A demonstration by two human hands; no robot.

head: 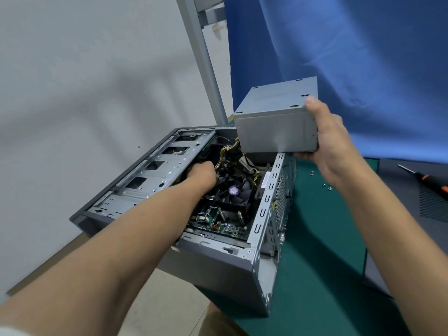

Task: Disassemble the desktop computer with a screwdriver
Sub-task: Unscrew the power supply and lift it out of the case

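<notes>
An open grey computer case [218, 258] lies on its side on a green mat, its motherboard and black CPU fan [236, 194] exposed. My right hand [327, 144] grips the right end of a grey metal power supply box [276, 120], held above the case's far end. Yellow and black cables [232, 156] run from the box down into the case. My left hand [201, 174] reaches inside the case among the cables beside the drive cage; its fingers are curled and mostly hidden. An orange and black screwdriver [426, 179] lies at the far right.
The green mat [322, 263] covers the table right of the case, with a few small screws [326, 186] on it. A dark side panel [417, 202] lies under the screwdriver. A blue cloth hangs behind, a grey metal post stands at the back, and a white wall is at left.
</notes>
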